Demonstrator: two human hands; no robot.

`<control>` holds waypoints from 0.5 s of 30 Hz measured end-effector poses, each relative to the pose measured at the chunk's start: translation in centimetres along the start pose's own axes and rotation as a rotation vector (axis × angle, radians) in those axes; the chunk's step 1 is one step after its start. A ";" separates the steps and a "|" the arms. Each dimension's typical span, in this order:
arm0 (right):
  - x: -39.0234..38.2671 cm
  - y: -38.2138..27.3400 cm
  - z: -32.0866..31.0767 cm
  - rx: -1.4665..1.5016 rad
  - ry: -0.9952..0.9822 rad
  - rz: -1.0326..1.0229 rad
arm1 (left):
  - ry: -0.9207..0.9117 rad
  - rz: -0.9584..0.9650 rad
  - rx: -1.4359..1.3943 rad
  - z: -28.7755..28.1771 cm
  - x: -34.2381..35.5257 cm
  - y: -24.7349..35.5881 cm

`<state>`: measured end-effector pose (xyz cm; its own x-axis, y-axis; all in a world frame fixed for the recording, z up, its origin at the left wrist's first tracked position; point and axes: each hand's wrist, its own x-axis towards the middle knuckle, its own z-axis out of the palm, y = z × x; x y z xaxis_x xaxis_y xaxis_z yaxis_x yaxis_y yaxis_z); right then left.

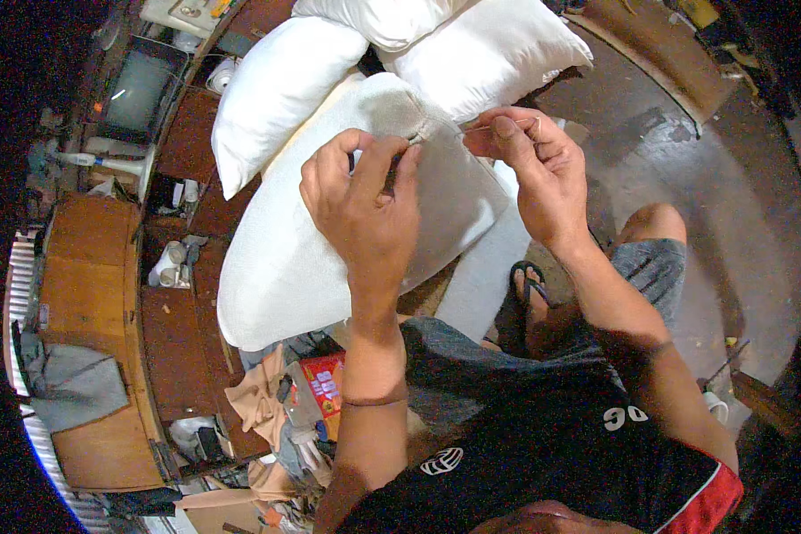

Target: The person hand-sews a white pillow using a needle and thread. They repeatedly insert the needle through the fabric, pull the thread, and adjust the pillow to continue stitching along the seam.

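Note:
A large light-grey cushion (285, 267) stands in front of me, its seam running down from the top corner. My left hand (365, 196) is closed, thumb and fingertips pinching the cushion's fabric at that seam. Just right of the seam, my right hand (538, 169) is closed in a pinch. A thin pale thread (527, 121) loops over its fingers; whether a needle is between the fingertips is too small to tell. Behind the cushion lie several white pillows (289, 89), one of them (489, 62) close beyond my right hand.
On the left stands a brown wooden cabinet (182, 329) with open compartments holding small items. A red box (322, 383) and loose cloth scraps (262, 392) lie near my left forearm. A grey strip of fabric (481, 280) hangs beside the cushion. Brown floor (730, 240) stretches to the right.

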<state>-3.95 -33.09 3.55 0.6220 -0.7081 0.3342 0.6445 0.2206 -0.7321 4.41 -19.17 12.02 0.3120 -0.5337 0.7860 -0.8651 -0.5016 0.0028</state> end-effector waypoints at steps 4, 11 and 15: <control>-0.1 0.0 1.5 0.029 0.049 -0.013 | 0.029 0.031 0.047 0.5 -0.5 -0.3; -0.2 1.4 2.3 0.028 0.063 -0.062 | 0.031 0.004 0.045 1.0 -1.0 -0.5; -0.5 1.3 2.8 -0.079 0.036 -0.105 | 0.027 0.014 0.016 0.4 -0.7 -0.7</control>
<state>-2.23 -30.59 4.08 0.5357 -0.7487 0.3905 0.6673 0.0920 -0.7391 4.99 -18.70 11.22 0.2892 -0.5223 0.8022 -0.8627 -0.5055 -0.0181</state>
